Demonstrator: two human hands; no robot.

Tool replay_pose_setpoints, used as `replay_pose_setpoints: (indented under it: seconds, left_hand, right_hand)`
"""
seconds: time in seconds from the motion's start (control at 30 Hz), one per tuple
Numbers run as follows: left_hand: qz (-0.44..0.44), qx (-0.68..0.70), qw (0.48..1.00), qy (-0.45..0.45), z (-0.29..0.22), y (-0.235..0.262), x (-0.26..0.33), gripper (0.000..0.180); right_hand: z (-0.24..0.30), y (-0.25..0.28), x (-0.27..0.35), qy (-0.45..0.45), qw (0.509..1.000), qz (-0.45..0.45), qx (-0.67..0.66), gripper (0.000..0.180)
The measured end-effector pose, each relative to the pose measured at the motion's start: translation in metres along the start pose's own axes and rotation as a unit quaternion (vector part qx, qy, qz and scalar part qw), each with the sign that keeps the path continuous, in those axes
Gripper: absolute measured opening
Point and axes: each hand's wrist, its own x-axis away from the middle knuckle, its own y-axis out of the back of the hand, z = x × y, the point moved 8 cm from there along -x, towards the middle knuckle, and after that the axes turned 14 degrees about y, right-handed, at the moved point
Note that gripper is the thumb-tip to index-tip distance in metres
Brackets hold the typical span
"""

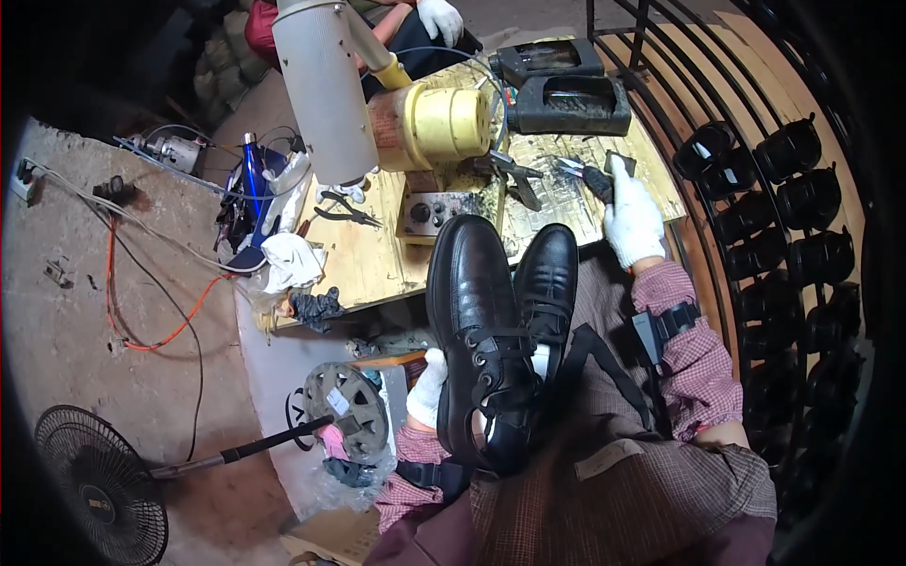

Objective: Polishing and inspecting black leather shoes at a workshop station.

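Note:
A pair of black lace-up leather shoes stands toe-up before me: a larger near shoe [469, 283] on the left and a second shoe [547, 278] beside it. My left hand [428, 389], in a white glove, grips the near shoe along its outer side, thumb up; its other fingers are hidden behind the shoe. On the right of the workbench [377, 274], my gloved right hand [633, 222] reaches forward with a finger stretched over a small dark flat piece [621, 163]. Dark-handled pliers [595, 179] lie against its left side.
A yellow machine head [444, 127] and a grey cylindrical lamp [323, 94] rise over the bench. Black-handled pliers [347, 215] lie left; two black containers [571, 104] stand behind. A rack of black shoes [788, 208] borders the right, a fan [99, 491] the left. A co-worker's gloved hand [440, 21] is beyond.

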Motion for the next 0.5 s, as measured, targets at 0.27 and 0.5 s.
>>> replay_pose_setpoints:
  seconds: [0.27, 0.5]
  left_hand:
    - [-0.045, -0.030, 0.998, -0.006, -0.006, 0.017, 0.006, 0.064]
    - [-0.040, -0.054, 0.997, 0.026, -0.011, 0.017, 0.007, 0.059]
  right_hand:
    - [0.127, 0.085, 0.081, 0.305, 0.896, 0.053, -0.318, 0.070]
    - [0.137, 0.100, 0.061, 0.265, 0.915, 0.070, -0.294, 0.072]
